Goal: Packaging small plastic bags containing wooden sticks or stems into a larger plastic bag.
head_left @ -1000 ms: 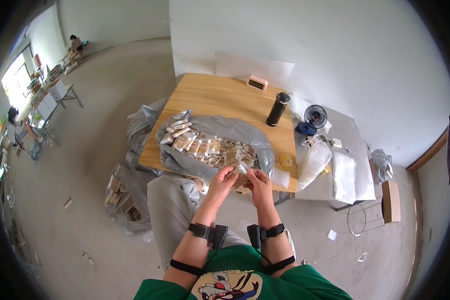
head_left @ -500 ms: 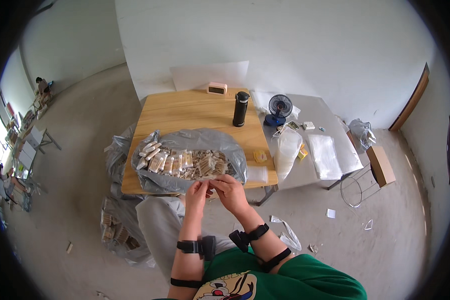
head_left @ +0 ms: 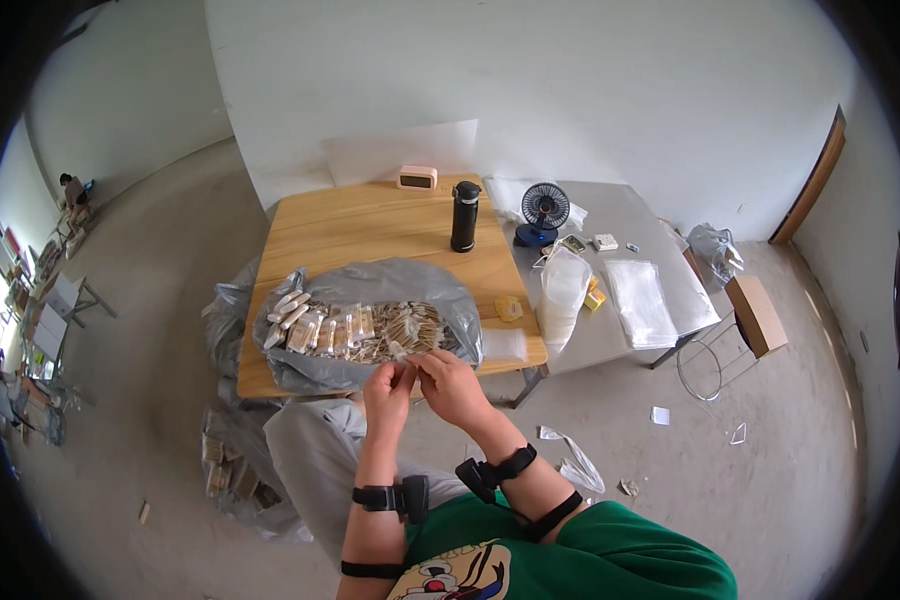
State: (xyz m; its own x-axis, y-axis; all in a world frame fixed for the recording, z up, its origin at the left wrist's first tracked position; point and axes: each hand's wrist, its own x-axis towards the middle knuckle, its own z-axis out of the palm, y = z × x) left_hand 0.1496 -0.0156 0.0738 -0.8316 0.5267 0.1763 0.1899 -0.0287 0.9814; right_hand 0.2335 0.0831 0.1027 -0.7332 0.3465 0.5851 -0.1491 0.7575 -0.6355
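My left hand (head_left: 387, 390) and my right hand (head_left: 450, 385) meet in front of my chest, just below the near edge of a wooden table (head_left: 360, 225). Together their fingertips pinch a small clear packet (head_left: 402, 357) with pale sticks in it. Right beyond the hands lies an open grey plastic bag (head_left: 370, 285) spread on the table, filled with several small packets of wooden sticks (head_left: 355, 328). Black straps sit on both wrists.
A black bottle (head_left: 464, 217), a small pink clock (head_left: 416, 178) and a yellow item (head_left: 509, 308) stand on the wooden table. A grey table (head_left: 630, 225) to the right bears a blue fan (head_left: 543, 212) and clear plastic bags (head_left: 642, 300). More grey sacks (head_left: 235, 470) lie on the floor at left. A stool (head_left: 755, 315) stands at right.
My head has turned, so the tables shifted in the picture. Both hands stay together on the small packet in front of the grey bag.
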